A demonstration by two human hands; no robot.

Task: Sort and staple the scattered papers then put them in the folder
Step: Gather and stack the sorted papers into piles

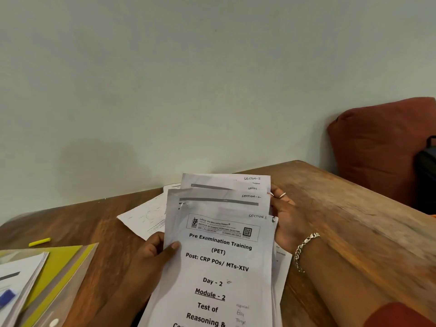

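I hold a fanned stack of white printed papers (219, 263) above the wooden table (342, 208). The front sheet reads "Pre Examination Training" and is marked "Section 1"; sheets marked "Section 2" and "Section 5" stick out behind it. My left hand (153, 256) grips the stack's left edge, thumb on the front sheet. My right hand (287, 218), with a ring and a silver bracelet, holds the right edge behind the sheets. A clear folder with a yellow-green insert (63, 270) lies at the lower left with a paper stack (21, 274) on it. No stapler is visible.
Loose white sheets (144, 218) lie on the table behind the held stack. A yellow highlighter (39, 242) rests left of them. A blue object (6, 298) sits on the left stack. A red cushion (382, 152) and a dark bag (427, 175) stand at the right by the wall.
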